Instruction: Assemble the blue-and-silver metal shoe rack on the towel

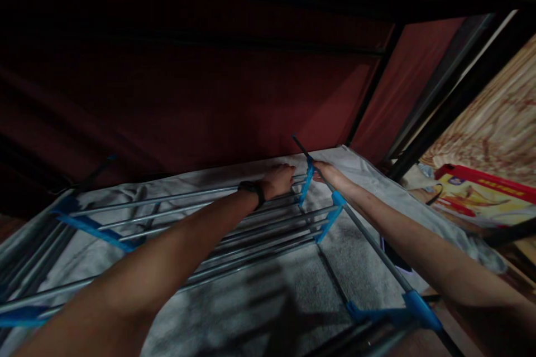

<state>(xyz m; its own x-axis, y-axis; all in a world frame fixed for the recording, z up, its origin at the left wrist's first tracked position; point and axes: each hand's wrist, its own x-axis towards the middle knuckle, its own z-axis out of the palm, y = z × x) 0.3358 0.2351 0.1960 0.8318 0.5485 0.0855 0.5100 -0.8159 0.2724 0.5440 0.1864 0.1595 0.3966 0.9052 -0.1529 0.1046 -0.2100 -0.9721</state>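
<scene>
A rack (268, 223) of thin metal rods joined by blue plastic brackets stands on a grey cloth. My left hand (278, 180), with a dark band at the wrist, is closed at the far right end of its upper rods; the rod under the fingers is partly hidden. Just to the right, my right hand (329, 173) presses round the far blue bracket (309, 170), beside the slanting side pole (372, 240). Its fingers are partly covered by bracket and pole. My left forearm hides part of the rods.
The grey cloth (259, 307) lies under the rack, against a dark red panel (251, 106). Black frame bars (452, 95) rise at the right. Beyond them lies a red and yellow printed box (481, 195). More blue-jointed rods lie at the near right.
</scene>
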